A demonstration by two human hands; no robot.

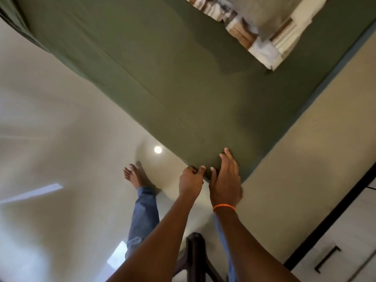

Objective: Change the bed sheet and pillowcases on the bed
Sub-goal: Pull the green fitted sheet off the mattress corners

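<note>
Sheet (173, 82) corner: two hands, left (190, 180) pinching it, right (225, 180) spread flat.

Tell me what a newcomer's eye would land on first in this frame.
The green sheet fills the upper middle, pulled smooth across the bed. At its near corner, low centre, the left hand pinches the sheet's edge while the right hand, an orange band on its wrist, lies flat on the corner. A striped pillow lies at top right.
</note>
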